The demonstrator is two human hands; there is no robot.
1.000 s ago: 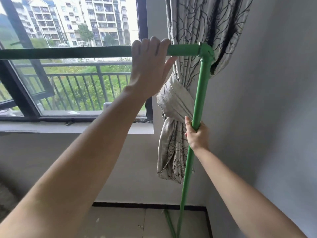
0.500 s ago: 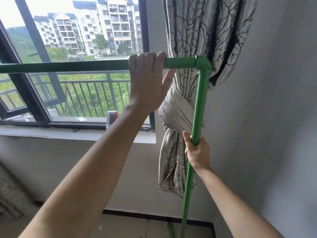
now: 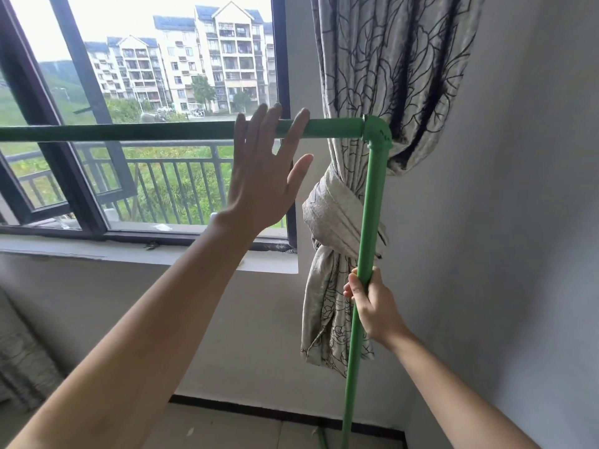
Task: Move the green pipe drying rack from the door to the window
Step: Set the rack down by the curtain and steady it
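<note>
1. In front of the window (image 3: pixel 146 124), the green pipe drying rack (image 3: pixel 334 128) stands with its top bar running level across the glass, above the sill (image 3: pixel 129 251).
2. The bar's right end meets an elbow joint (image 3: pixel 376 132) just right of the window frame, and from there the upright pipe drops to the floor (image 3: pixel 227 429).
3. The left hand (image 3: pixel 262 183) is spread flat, fingers apart, in front of the top bar; its fingertips reach past the bar without curling around it.
4. The right hand (image 3: pixel 372 303) is clamped around the upright pipe, below sill height.
5. Right of the window, a tied curtain (image 3: pixel 389 76) hangs directly behind the elbow and upright; whether they touch cannot be told.
6. The side wall (image 3: pixel 518 222) lies near the upright on its right, leaving a narrow gap.
7. Below the sill, the wall is bare down to the dark skirting.
</note>
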